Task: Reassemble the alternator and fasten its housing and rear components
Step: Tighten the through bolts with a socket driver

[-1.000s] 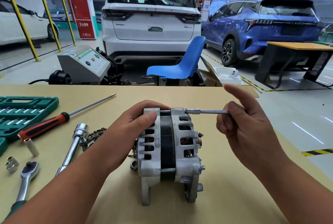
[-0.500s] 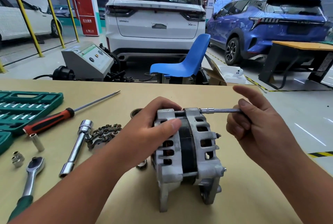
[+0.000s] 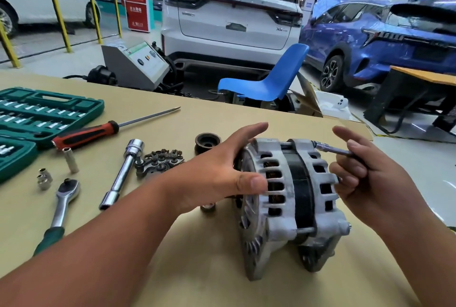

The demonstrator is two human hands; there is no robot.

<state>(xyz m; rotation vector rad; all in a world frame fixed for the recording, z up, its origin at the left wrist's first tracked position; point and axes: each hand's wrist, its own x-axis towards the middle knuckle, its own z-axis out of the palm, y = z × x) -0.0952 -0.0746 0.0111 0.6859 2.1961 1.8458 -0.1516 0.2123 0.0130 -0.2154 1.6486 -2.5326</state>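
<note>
The alternator (image 3: 291, 203) stands on edge on the table (image 3: 172, 269), its 2 grey housing halves closed over a dark stator band.

The left hand (image 3: 222, 178) lies against the alternator's left face, spread wide. Its fingers reach almost straight over the top rim, and the thumb presses flat on the ribs of the left half. It grips nothing.

The right hand (image 3: 365, 178) is just right of the alternator. Its lower fingers are curled round a thin driver (image 3: 330, 150), and the index finger is lifted and straight. The driver slants up from that hand, and its tip meets the top of the alternator's right half, in line with a long bolt there. I cannot tell whether the tip is seated.

Just left of the alternator's base, under the left hand, lies 1 small metal ring (image 3: 207, 206). Left of the alternator, beyond the left hand, sits a dark pulley (image 3: 207, 142). Further left is a rectifier (image 3: 160, 161), touching a tube wrench (image 3: 123, 173). Further left again are a ratchet (image 3: 61, 203), 3 loose sockets (image 3: 70, 159) and a screwdriver (image 3: 98, 131). A green case (image 3: 37, 114) is farthest from the alternator.

Behind the alternator, past the table edge, stands a blue chair (image 3: 266, 82).
</note>
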